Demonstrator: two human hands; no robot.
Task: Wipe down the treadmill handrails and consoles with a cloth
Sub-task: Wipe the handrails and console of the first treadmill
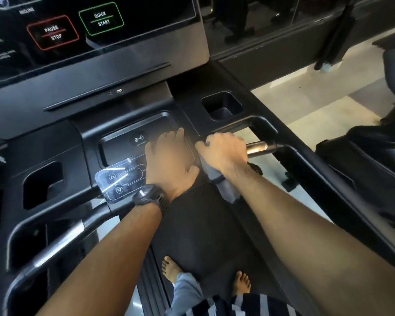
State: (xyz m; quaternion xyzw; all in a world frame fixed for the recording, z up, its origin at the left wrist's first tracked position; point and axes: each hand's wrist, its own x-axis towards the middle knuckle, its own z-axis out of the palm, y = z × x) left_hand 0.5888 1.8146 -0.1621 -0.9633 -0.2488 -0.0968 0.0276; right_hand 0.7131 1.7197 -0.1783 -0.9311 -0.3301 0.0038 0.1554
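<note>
Grey cloth [228,192] drapes chrome handrail [257,148] above pale floor [306,99].

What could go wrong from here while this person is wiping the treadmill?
1. The left hand rests on the console right beside the lit arrow buttons; a small slip might press one.
2. The QUICK START button is lit, and bare feet stand on the belt; wiping that button might start it.
3. The cloth, held by the right hand around the handrail, hangs loose and might snag.
</note>
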